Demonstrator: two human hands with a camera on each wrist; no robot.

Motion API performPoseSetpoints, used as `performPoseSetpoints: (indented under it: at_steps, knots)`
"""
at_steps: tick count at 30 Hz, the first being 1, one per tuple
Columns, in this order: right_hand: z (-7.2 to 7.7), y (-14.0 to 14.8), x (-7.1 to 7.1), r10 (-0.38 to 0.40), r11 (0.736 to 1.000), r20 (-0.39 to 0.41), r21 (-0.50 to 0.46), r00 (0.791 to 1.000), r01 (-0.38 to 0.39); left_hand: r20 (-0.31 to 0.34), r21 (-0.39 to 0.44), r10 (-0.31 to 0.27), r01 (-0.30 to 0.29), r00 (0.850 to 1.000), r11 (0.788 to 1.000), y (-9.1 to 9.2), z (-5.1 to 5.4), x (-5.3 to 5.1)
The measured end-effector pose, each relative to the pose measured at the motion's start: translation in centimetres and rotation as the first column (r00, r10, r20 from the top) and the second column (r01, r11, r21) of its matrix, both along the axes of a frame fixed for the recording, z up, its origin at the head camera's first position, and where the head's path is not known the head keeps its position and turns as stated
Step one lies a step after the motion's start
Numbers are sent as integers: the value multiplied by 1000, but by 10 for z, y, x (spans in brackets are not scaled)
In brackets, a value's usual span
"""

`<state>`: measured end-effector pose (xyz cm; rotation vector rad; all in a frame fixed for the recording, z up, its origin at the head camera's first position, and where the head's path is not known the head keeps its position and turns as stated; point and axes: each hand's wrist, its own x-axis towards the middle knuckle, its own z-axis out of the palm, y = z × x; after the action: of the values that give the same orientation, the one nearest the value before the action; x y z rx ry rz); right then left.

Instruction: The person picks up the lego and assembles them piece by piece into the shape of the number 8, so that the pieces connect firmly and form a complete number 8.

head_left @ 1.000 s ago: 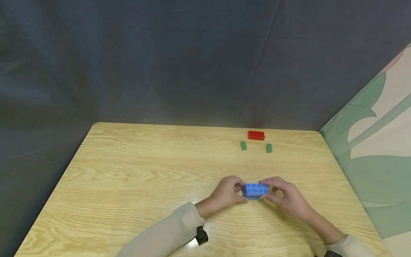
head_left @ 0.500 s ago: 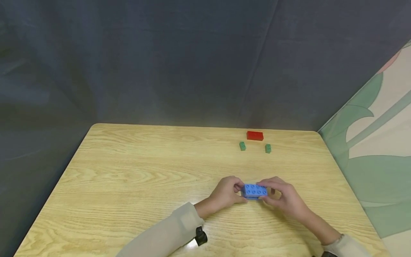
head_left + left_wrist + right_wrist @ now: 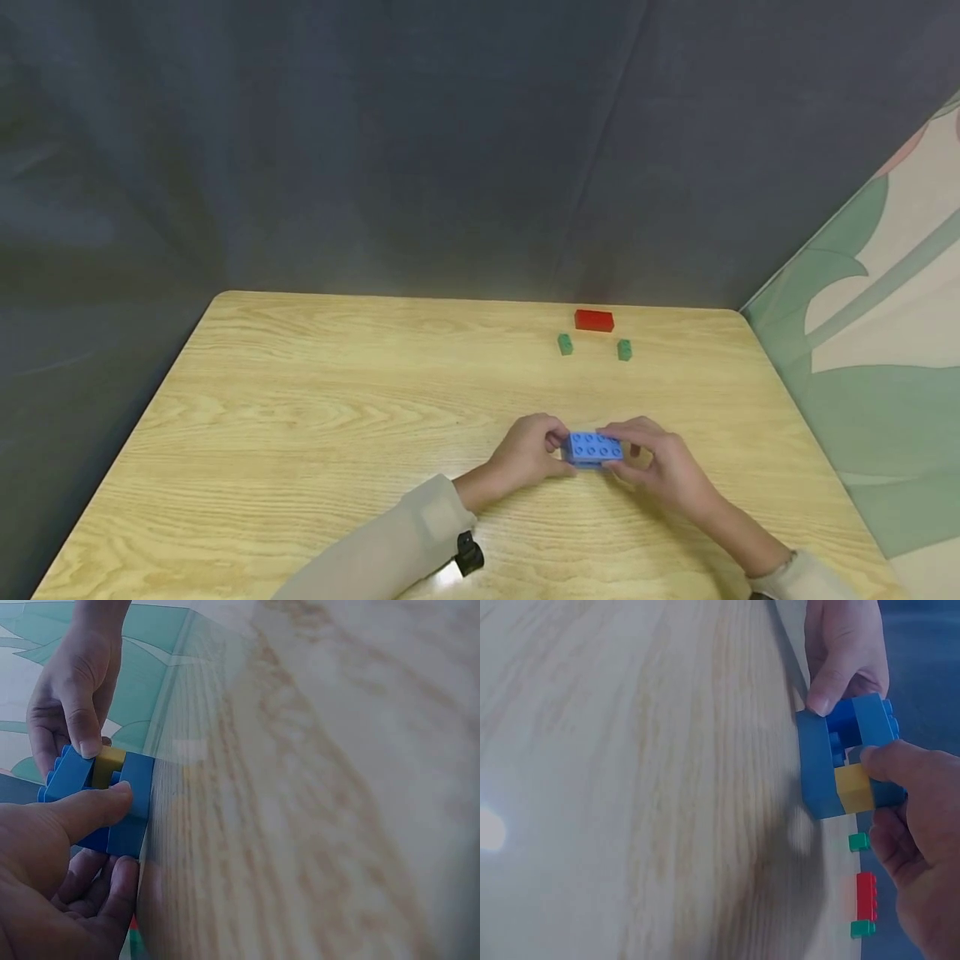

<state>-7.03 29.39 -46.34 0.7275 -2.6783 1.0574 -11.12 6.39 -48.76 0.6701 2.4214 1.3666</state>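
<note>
Our left hand point(image 3: 522, 450) and right hand point(image 3: 670, 471) pinch opposite ends of the blue-and-yellow brick stack point(image 3: 592, 451) on the table point(image 3: 337, 408), nearer its right edge. We see a red brick point(image 3: 594, 321) by the far edge.

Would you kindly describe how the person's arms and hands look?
The left sleeve is pale beige, with a small black device at its cuff; the right sleeve, mostly out of frame, looks the same colour. The left hand and right hand wear no gloves.

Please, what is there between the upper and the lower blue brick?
A yellow brick at one end and a darker blue piece at the other; the right wrist view shows both.
</note>
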Motion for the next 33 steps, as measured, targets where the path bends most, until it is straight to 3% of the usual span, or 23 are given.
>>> performPoseSetpoints:
  at_steps: [9, 20, 25, 29, 33]
  knots:
    - [-4, 1, 0, -38, 999, 57, 7, 998, 37, 9, 0, 6, -6, 1000, 1000, 1, -3, 0]
    - [-4, 5, 0, -44, 999, 79, -19, 996, 46, 8, 6, -11, 11, 1000, 1000, 3, 0, -1]
    - [-5, 6, 2, -46, 997, 120, -56, 992, 53, 47, 24, -78, 76, 996, 997, -1, 2, -4]
    - [-7, 6, 2, -56, 995, 148, -69, 987, 67, 117, 67, -149, 142, 982, 988, -8, 5, -11]
    - [-8, 6, 2, -67, 994, 165, -71, 984, 80, 120, 96, -138, 127, 983, 987, -14, 12, -19]
